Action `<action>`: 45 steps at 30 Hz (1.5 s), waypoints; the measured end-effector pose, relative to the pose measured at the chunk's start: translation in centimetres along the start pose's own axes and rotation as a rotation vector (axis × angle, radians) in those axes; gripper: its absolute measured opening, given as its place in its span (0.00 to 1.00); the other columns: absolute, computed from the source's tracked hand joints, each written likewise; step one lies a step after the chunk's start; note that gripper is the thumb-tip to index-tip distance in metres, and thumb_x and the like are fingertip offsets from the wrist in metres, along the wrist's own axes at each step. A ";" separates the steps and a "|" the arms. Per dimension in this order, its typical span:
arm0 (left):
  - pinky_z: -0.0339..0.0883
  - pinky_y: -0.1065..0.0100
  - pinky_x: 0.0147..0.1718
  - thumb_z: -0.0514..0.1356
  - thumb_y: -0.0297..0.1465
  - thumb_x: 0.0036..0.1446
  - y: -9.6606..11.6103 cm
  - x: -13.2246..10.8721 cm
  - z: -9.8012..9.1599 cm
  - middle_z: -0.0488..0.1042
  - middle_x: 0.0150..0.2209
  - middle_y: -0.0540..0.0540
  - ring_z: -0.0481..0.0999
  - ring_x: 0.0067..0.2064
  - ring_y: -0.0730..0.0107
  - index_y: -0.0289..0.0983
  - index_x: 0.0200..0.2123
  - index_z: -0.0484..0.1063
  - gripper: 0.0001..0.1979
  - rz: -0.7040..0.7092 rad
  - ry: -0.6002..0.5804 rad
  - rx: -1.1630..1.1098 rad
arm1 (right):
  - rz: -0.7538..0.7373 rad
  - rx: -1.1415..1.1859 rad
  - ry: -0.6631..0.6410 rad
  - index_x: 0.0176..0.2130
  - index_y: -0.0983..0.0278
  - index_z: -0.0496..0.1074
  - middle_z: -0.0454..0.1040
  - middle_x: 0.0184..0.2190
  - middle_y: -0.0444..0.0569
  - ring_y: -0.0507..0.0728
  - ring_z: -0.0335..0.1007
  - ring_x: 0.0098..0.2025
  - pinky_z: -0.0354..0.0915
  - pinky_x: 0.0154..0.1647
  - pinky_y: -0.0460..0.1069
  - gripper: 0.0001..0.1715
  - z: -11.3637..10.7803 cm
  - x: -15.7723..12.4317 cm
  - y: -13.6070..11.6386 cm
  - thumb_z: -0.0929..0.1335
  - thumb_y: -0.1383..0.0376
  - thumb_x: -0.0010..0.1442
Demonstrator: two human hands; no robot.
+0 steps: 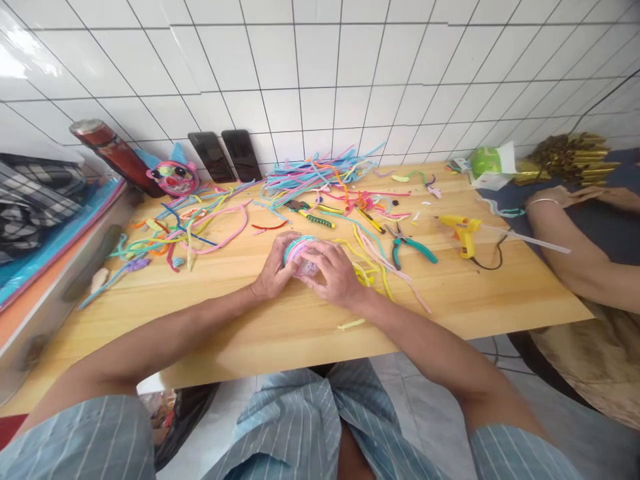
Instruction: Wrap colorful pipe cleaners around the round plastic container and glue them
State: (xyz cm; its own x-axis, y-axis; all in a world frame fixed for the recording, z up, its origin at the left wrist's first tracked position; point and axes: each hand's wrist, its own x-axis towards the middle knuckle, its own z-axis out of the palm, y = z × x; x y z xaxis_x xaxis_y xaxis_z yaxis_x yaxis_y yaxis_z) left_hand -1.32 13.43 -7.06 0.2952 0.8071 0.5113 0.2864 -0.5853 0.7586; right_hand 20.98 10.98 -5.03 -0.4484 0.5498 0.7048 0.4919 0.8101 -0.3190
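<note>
The left hand [271, 275] and right hand [334, 273] close from either side on a round coil of pink and teal pipe cleaners [299, 249], held just above the middle of the wooden table [280, 328]. The coil is ring-shaped with no clear long axis; its bands run left to right between the hands and its rounded top faces up. Teal-handled pliers [413, 247] and a yellow glue gun [463, 233] lie to the right, well apart from the coil.

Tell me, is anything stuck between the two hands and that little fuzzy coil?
Nothing visible is. The left hand and right hand both touch the fuzzy coil, cupping it from each side on the table. Loose yellow pipe cleaners lie just beside the right hand, not in between.
</note>
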 end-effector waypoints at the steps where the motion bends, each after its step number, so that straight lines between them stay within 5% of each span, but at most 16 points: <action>1: 0.67 0.42 0.74 0.59 0.53 0.74 0.3 -0.1 -0.1 0.71 0.65 0.35 0.73 0.69 0.49 0.39 0.66 0.64 0.29 -0.013 0.000 0.012 | 0.004 0.012 -0.012 0.65 0.60 0.74 0.80 0.64 0.62 0.68 0.75 0.67 0.73 0.67 0.67 0.25 0.0 0.1 0.0 0.73 0.58 0.73; 12: 0.65 0.43 0.77 0.59 0.58 0.72 2.2 -0.5 0.2 0.73 0.69 0.31 0.74 0.72 0.48 0.38 0.67 0.66 0.35 -0.116 0.066 0.046 | 0.017 0.071 -0.041 0.63 0.60 0.76 0.80 0.64 0.62 0.70 0.75 0.67 0.72 0.69 0.70 0.22 0.3 0.4 0.5 0.71 0.61 0.73; 25: 0.70 0.47 0.73 0.60 0.52 0.75 2.4 -0.4 0.7 0.71 0.68 0.34 0.74 0.71 0.52 0.39 0.68 0.65 0.30 -0.150 0.029 -0.018 | -0.048 0.069 0.108 0.67 0.59 0.72 0.82 0.63 0.60 0.68 0.79 0.65 0.75 0.65 0.67 0.28 -0.1 -0.2 0.5 0.73 0.66 0.71; 38: 0.67 0.43 0.75 0.62 0.46 0.77 1.4 -0.7 1.1 0.70 0.68 0.37 0.70 0.74 0.50 0.45 0.69 0.65 0.25 0.008 0.039 -0.045 | 0.060 -0.076 -0.070 0.62 0.57 0.76 0.82 0.62 0.58 0.65 0.80 0.65 0.75 0.65 0.66 0.18 -1.8 0.4 -0.5 0.69 0.60 0.76; 42: 0.71 0.44 0.73 0.63 0.47 0.76 1.6 -0.5 1.2 0.72 0.66 0.38 0.73 0.72 0.51 0.44 0.68 0.65 0.25 0.037 0.055 -0.044 | 0.094 -0.045 -0.155 0.63 0.56 0.77 0.81 0.66 0.59 0.65 0.78 0.68 0.74 0.69 0.66 0.20 -3.8 1.1 -1.2 0.70 0.56 0.76; 45: 0.71 0.45 0.73 0.64 0.46 0.75 1.8 -0.4 1.3 0.72 0.67 0.39 0.73 0.72 0.51 0.45 0.68 0.65 0.25 0.029 0.057 -0.042 | 0.212 -0.061 -0.137 0.65 0.55 0.78 0.82 0.65 0.57 0.65 0.79 0.68 0.75 0.69 0.65 0.25 -7.9 -1.0 -0.8 0.73 0.51 0.74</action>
State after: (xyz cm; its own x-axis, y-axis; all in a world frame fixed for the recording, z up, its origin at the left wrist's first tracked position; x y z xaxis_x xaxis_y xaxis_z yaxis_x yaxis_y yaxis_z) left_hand 0.27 11.96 -6.45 0.2501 0.7936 0.5546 0.2393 -0.6057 0.7589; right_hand 26.91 8.13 -0.49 -0.4254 0.7321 0.5320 0.6282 0.6620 -0.4088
